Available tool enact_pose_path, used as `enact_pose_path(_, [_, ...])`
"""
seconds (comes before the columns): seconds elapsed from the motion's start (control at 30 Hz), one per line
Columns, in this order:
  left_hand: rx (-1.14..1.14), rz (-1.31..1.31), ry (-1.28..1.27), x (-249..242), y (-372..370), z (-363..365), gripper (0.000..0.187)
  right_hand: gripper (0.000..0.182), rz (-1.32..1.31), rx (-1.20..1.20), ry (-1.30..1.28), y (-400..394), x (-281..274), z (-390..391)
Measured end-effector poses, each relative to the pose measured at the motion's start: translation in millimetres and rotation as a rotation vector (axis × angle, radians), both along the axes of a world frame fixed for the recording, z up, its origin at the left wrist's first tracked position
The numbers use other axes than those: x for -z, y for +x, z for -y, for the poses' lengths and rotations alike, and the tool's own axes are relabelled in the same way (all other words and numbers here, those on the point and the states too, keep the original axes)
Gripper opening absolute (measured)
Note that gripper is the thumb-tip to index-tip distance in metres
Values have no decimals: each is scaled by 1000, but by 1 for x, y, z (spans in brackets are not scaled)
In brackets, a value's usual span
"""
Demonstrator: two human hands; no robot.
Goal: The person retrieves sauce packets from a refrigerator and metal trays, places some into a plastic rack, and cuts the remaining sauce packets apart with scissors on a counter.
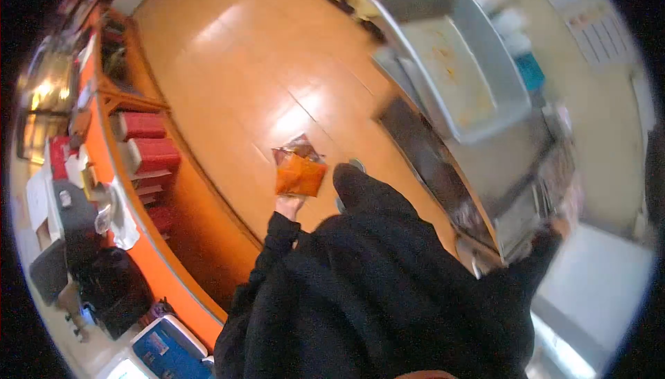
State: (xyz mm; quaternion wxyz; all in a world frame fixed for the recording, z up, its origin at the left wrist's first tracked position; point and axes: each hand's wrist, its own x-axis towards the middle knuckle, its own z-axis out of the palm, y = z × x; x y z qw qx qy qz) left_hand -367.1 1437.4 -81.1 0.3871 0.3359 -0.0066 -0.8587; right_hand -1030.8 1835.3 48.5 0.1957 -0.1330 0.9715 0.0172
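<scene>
Now left hand [288, 206] outstretched — grip pinching orange packet [299, 173]; right hand [560, 228] blurred — grip unclear.

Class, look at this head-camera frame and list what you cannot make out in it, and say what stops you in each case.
- Right hand: mostly hidden by the black sleeve and motion blur; its grip is unclear.
- Left hand: only partly seen below the orange packet it holds up.
- Packet contents and print: too small and blurred.
- Items near the grey tray: smeared by blur.
- Frame corners: cut off by the round lens edge.

Steel bench [509, 164] at right, carrying grey tub [457, 60]; orange shelf [131, 102] at left, red boxes [149, 140] stacked inside.
</scene>
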Motion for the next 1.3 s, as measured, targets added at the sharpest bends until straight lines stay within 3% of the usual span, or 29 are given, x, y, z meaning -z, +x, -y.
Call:
enact_pose_path(0.13, [-69, -14, -39, 11, 32, 104, 47, 29, -90, 225, -577, -25, -52, 83])
enact_pose_path(0.2, [-108, -23, -56, 19, 44, 169, 48, 27, -64, 235, -837, -16, -66, 178])
enact_pose_path(0.33, [-216, -23, -78, 14, 87, 296, 48, 27, 93, -75, -892, 125, -117, 510])
enact_pose_path(0.37, [-252, -31, -81, 3, 99, 324, 48, 28, 174, -224, -947, 160, -140, 590])
enact_pose_path(0.43, [-319, -33, -97, -8, 125, 382, 48, 30, 434, -416, -1166, 220, -136, 752])
enact_pose_path(0.5, [-393, -27, -117, -19, 149, 440, 48, 27, 463, -863, -945, 263, -124, 915])
enact_pose_path(0.53, [-436, -27, -115, -22, 161, 467, 48, 24, 613, -844, -1075, 307, -112, 986])
enact_pose_path(0.57, [-480, -27, -122, -24, 175, 496, 48, 21, 817, -876, -969, 357, -114, 1053])
enact_pose_path(0.6, [-525, -36, -137, -28, 192, 523, 48, 22, 744, -1125, -934, 425, -132, 1102])
enact_pose_path(0.63, [-567, -50, -150, -27, 208, 552, 48, 22, 683, -1242, -967, 443, -92, 1173])
enact_pose_path(0.67, [-609, -56, -167, -27, 223, 581, 48, 20, 717, -1329, -885, 497, -105, 1212])
enact_pose_path(0.77, [-734, -61, -217, -27, 284, 682, 49, 20, 933, -1287, -805, 603, -60, 1345])
enact_pose_path(0.8, [-772, -58, -236, -31, 310, 719, 49, 26, 1256, -1156, -730, 640, -47, 1378])
enact_pose_path(0.87, [-838, -61, -276, -39, 354, 791, 49, 43, 1221, -1232, -606, 684, -30, 1439])
enact_pose_path(0.93, [-893, -81, -294, -46, 388, 850, 49, 36, 1240, -1119, -540, 694, 49, 1519])
enact_pose_path(1.0, [-926, -92, -341, -61, 425, 919, 49, 30, 1266, -1147, -487, 705, 56, 1567])
enact_pose_path(1.03, [-938, -100, -346, -67, 441, 954, 49, 19, 1310, -899, -477, 706, 64, 1593])
enact_pose_path(1.07, [-941, -118, -339, -71, 455, 987, 49, 15, 1621, -579, -456, 719, 41, 1602])
enact_pose_path(1.1, [-948, -135, -332, -72, 471, 1025, 49, 18, 1275, -572, -309, 750, 9, 1625])
enact_pose_path(1.13, [-955, -155, -323, -69, 486, 1060, 49, 20, 1247, -694, -404, 730, 61, 1673])
enact_pose_path(1.17, [-966, -167, -328, -67, 503, 1095, 50, 20, 1140, -736, -373, 755, 29, 1698])
enact_pose_path(1.27, [-1028, -176, -341, -51, 553, 1180, 50, 17, 1117, -831, -409, 765, 105, 1812])
enact_pose_path(1.3, [-1055, -168, -336, -52, 565, 1188, 50, 21, 1110, -741, -333, 787, 85, 1809])
